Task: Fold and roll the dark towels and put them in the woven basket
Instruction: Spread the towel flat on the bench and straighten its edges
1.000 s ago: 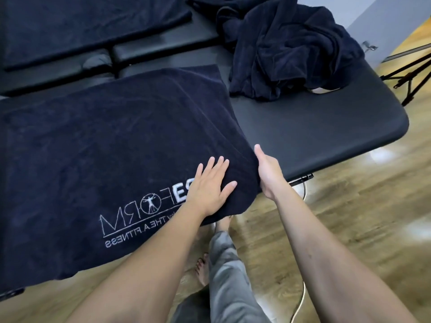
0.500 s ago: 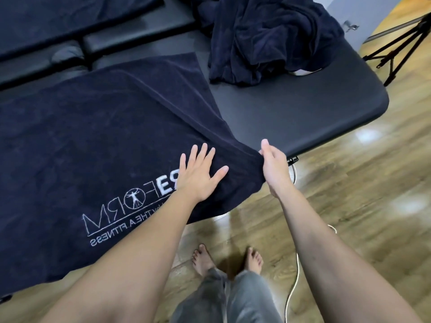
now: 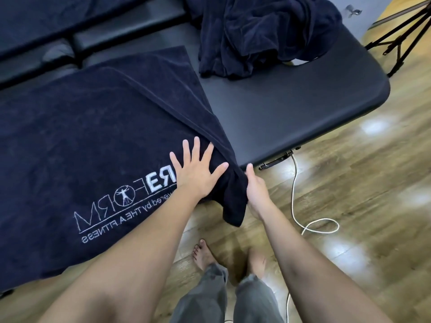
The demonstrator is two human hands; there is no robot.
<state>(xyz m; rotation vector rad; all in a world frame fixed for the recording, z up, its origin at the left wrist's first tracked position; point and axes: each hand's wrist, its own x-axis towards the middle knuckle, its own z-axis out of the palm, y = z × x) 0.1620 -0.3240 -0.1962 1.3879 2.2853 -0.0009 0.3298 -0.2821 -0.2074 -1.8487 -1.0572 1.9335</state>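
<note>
i get one head-worn wide view, looking steeply down and forward, close over the padded table (image 3: 303,108) edge and floor (image 3: 361,217); edges seemingly bend from the lens.

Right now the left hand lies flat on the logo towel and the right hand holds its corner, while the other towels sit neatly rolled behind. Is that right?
Not quite. In the head view the left hand, the logo towel and the right hand are as stated, but the other towels lie in a crumpled heap.

Black padded table (image 3: 303,108): flat logo towel (image 3: 81,136) overhanging near edge, crumpled towel heap (image 3: 263,31) at far end.
</note>
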